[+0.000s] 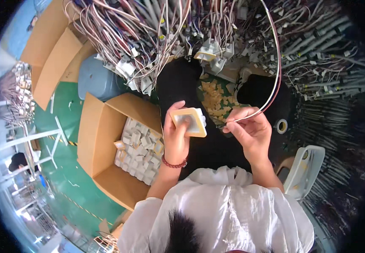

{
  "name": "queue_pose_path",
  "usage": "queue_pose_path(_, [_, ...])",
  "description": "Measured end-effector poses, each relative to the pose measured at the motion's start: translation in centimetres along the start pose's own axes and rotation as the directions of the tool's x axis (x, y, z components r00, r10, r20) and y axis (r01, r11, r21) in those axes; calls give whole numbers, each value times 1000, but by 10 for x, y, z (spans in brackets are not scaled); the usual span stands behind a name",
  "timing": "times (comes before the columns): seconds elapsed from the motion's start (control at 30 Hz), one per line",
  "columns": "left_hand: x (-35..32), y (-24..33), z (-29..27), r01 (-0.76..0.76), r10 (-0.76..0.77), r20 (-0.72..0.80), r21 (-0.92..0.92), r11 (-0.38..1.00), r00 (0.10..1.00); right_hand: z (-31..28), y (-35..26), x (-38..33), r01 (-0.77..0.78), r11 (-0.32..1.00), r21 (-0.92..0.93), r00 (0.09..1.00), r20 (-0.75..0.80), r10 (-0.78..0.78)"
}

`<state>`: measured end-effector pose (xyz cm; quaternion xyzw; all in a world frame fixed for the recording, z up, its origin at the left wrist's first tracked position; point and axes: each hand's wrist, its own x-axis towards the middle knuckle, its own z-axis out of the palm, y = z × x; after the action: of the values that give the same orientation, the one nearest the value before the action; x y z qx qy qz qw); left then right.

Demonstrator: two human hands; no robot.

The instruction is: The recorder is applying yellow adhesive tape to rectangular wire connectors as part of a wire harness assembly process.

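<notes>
In my left hand (178, 137) is a small white plastic housing (196, 120) with a yellowish square rim, its open face turned up toward me and my thumb resting inside it. My right hand (250, 133), a short way to the right, pinches the end of a white and dark red wire pair (278, 63) between thumb and fingers. These wires arch down from the bundles above. Housing and wire ends are apart. Both hands are over my dark-clad lap.
Left of me stands an open cardboard box (119, 185) filled with white housings (142, 156), near a blue stool (96, 78). Wire bundles (127, 25) hang ahead; more cables are stacked right. Yellowish scraps (216, 99) litter the floor. A tape roll (281, 126) and clear plastic bin (306, 173) are at right.
</notes>
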<state>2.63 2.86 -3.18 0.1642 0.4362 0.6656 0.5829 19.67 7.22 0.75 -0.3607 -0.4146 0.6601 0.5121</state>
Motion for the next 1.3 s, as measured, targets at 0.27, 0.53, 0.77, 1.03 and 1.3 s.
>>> queue_pose_path(0.27, [-10,-16,8,188,-179,62,-208,960,982,-7,-2,-8,-9,999,40,1000,-16,9])
queue_pose_path(0.53, [-17,-11,16,155,-146,80,-124,980,986,-4,-1,-7,32,999,-13,999,-2,-32])
queue_pose_path(0.77, [-15,-13,10,-259,234,113,341,904,966,-3,-8,-6,250,874,-416,968,137,-211])
queue_pose_path(1.03, [-19,-7,13,-93,74,77,280,955,994,5,-6,-9,18,962,-273,999,-29,-27])
queue_pose_path(1.3, [-23,-16,21,-7,5,45,54,999,999,-9,17,-4,-46,992,-119,997,50,52])
